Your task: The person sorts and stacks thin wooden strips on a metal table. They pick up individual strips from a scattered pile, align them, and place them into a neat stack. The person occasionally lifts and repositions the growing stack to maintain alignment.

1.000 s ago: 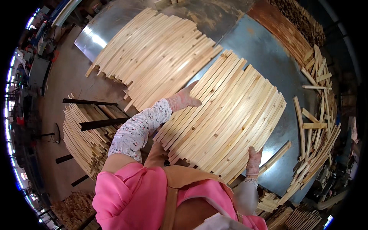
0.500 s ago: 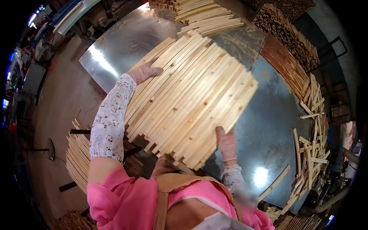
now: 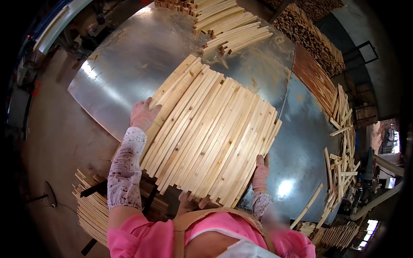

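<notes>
Now wooden strips (image 3: 211, 137) lie side by side between 2 hands (image 3: 144, 116).

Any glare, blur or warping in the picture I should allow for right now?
Head view: glare on the metal table, including a bright spot right of the right hand; head view: blurred patch at the right forearm; head view: straight edges bow, corners black, wooden slats fairly sharp.

Narrow pale wooden slats (image 3: 211, 137), side by side, are covering the flat grey metal table's (image 3: 142, 51) nr part, btwn pink-gloved L hand (image 3: 145, 115) & pink-gloved R hand (image 3: 261, 172). Behind, bundled pale wooden strips (image 3: 234, 26) are lying. Far R, jumbled pale wooden offcuts (image 3: 347, 173) are lining the edge; one long pale wooden strip (image 3: 306, 206) is lying btwn them & slats.
</notes>
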Demonstrator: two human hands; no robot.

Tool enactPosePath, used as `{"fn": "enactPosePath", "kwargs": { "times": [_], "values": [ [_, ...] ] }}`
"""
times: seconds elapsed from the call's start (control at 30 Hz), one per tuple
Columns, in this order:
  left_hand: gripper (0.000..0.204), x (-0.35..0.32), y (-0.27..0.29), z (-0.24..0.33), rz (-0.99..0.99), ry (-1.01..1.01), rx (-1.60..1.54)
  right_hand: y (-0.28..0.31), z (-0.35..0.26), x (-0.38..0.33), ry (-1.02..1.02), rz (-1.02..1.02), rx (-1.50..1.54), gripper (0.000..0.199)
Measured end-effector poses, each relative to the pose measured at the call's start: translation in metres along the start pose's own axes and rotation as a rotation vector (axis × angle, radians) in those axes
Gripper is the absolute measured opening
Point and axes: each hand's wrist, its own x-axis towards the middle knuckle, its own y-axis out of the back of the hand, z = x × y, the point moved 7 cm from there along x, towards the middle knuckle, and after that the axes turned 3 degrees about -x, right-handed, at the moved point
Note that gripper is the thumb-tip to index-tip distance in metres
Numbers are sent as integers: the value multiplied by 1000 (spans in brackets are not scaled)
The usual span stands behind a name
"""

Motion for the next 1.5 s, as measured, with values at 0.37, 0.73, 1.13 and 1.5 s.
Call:
{"fn": "enactPosePath", "kwargs": {
  "times": [0.37, 0.73, 1.13, 1.5],
  "values": [
    [67, 154, 87, -175, 152, -166, 264, -218, -38, -33, 70, -33, -148, 47],
    [68, 209, 117, -166, 296, -123, 437, -318, -69, -86, 117, -703, -396, 90],
    [71, 76, 164, -79, 592, -439, 314, 410, 26, -62, -278, 890, -1148, 51],
    [72, -91, -21, 204, 337, -543, 349, 606, 182, -127, -494, 652, -763, 58]
  ]
}}
